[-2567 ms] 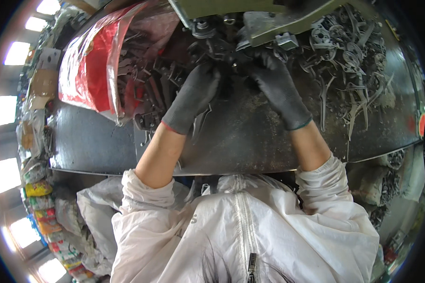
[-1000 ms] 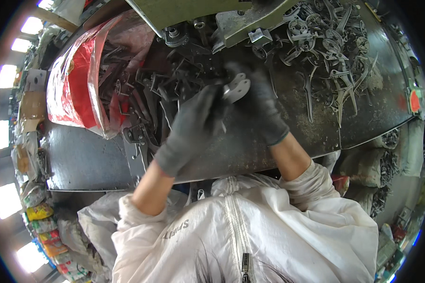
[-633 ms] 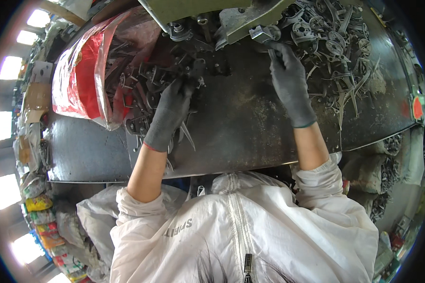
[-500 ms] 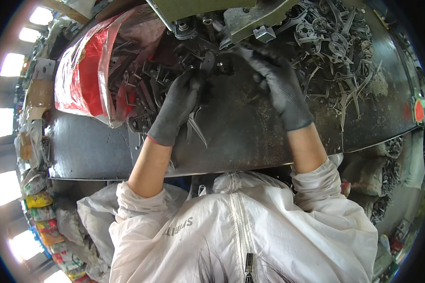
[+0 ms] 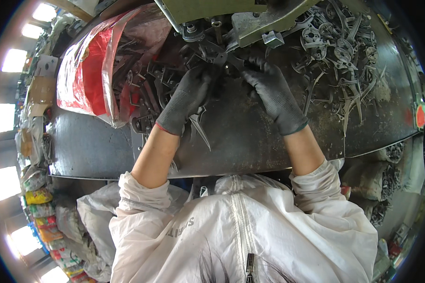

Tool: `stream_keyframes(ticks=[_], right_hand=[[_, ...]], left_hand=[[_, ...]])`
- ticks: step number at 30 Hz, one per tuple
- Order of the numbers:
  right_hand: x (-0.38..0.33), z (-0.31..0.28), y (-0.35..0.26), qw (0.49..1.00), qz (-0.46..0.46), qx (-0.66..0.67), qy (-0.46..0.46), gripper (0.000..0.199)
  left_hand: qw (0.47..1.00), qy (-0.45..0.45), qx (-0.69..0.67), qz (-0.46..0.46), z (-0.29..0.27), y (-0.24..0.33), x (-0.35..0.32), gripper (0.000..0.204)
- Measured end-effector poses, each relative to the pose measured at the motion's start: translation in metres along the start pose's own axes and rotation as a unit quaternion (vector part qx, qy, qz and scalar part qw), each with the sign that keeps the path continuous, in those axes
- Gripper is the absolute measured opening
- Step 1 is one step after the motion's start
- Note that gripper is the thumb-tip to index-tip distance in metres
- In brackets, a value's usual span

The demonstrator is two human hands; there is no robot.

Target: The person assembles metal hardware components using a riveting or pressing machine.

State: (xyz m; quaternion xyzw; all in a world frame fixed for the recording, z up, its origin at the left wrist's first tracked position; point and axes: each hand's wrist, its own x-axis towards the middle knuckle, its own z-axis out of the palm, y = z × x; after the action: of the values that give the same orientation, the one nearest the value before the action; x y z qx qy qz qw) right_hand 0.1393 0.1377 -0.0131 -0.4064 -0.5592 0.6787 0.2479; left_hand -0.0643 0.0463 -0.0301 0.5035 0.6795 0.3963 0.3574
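Both my hands wear dark grey gloves and meet below the head of a green machine. My left hand is closed around a grey metal part with a rounded, holed end. The right hand has its fingers bent in a pinch at the part's other side, on a dark arm of metal. The glove hides much of what the left fingers grip. A pointed metal piece lies on the bench beside my left wrist.
A red and clear plastic bag of metal parts lies open at left, with several brackets spilling toward my left hand. At right is a heap of silvery cast pieces. The dark metal bench ends before my body.
The metal part now shows more plainly between my hands, which have come closer together. My left hand has shifted right, my right hand slightly left. The whole view has moved a little.
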Motion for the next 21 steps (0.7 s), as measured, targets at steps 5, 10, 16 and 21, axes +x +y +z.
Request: stream_keyframes(ticks=[5,10,16,21], right_hand=[[0.015,0.022,0.019,0.998,-0.047,-0.016,-0.035,0.037],[0.044,-0.016,0.083,0.972,-0.167,-0.160,-0.050,0.038],[0.012,0.016,0.028,0.998,0.014,0.053,-0.024,0.042],[0.005,0.019,0.015,0.999,0.003,0.037,-0.020,0.042]], left_hand=[[0.930,0.003,0.296,0.216,-0.014,-0.049,0.013,0.032],[0.924,-0.015,0.376,0.064,-0.007,-0.006,0.026,0.030],[0.850,0.192,0.483,0.082,-0.175,-0.042,0.039,0.033],[0.823,0.176,0.537,-0.059,-0.230,-0.120,0.041,0.040]])
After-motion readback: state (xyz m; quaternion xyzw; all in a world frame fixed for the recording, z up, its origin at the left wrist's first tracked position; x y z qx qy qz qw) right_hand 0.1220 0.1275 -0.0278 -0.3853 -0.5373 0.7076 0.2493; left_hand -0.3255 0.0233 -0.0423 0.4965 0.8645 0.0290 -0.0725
